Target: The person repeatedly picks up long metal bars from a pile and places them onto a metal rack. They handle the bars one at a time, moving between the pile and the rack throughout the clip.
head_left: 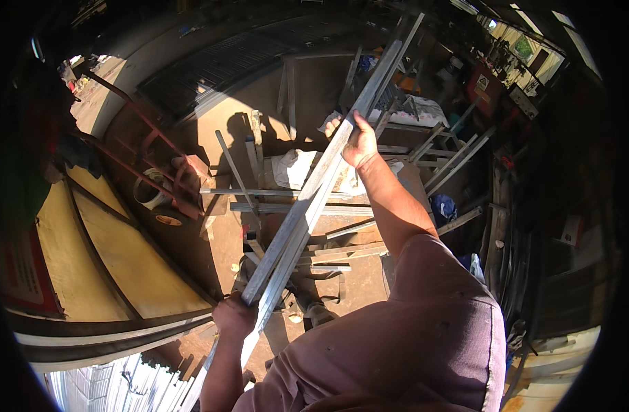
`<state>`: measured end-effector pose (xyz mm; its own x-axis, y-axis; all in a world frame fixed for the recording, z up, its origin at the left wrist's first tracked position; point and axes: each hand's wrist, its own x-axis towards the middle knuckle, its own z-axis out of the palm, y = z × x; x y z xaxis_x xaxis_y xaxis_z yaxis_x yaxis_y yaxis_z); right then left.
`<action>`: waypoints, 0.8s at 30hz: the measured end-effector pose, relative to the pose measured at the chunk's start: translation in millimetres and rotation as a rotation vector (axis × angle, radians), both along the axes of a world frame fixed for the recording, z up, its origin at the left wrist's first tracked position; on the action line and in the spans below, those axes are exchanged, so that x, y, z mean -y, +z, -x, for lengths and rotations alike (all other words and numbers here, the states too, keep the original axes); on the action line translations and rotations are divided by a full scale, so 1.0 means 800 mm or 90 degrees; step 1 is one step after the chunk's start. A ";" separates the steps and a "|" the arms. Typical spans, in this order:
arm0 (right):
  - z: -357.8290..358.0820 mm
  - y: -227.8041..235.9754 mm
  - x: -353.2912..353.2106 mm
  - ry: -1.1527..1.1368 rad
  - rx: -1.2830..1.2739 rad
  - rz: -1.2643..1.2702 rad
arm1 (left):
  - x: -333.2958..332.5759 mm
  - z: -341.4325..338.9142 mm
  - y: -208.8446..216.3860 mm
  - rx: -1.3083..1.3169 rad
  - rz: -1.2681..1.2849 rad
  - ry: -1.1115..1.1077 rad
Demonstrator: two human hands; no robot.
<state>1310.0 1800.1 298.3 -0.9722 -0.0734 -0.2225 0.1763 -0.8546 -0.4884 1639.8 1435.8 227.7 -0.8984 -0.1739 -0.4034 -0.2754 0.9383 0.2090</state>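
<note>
Several long grey metal tubes (pixel 304 209) run diagonally in front of me, from low on the left to high on the right. My right hand (pixel 359 143) is wrapped around them toward the upper end, thumb on the near side. Lower down, my left hand (pixel 234 316) is closed around the tubes near the lower left; its fingers are partly in shadow. Beneath the tubes, more metal bars (pixel 328 209) lie across a low work stand, beside a crumpled white sack (pixel 292 169).
To the left stand a red metal frame (pixel 139 120), a white bucket (pixel 152 190) and yellow panels (pixel 108 254). Shiny metal lengths (pixel 115 384) are stacked at the lower left. Upright and slanted bars (pixel 235 165) rise around the stand, and a blue bag (pixel 443 208) lies to the right.
</note>
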 end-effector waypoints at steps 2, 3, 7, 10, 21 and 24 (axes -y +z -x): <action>-0.093 -0.074 0.089 0.198 -0.066 0.070 | 0.014 0.013 -0.001 -0.057 -0.004 -0.005; -0.158 -0.099 0.146 0.305 0.039 0.139 | 0.020 0.012 -0.005 -0.084 -0.064 -0.013; -0.288 -0.151 0.249 0.261 0.227 0.067 | 0.034 -0.029 -0.053 -0.059 -0.125 -0.061; -0.304 -0.146 0.227 0.216 0.315 0.020 | 0.139 -0.150 -0.102 0.107 -0.138 -0.058; -0.314 -0.084 0.225 0.171 0.319 0.014 | 0.394 -0.452 -0.191 0.223 0.058 0.292; -0.266 -0.070 0.213 0.229 0.259 0.059 | 0.373 -0.436 -0.179 0.201 0.097 0.327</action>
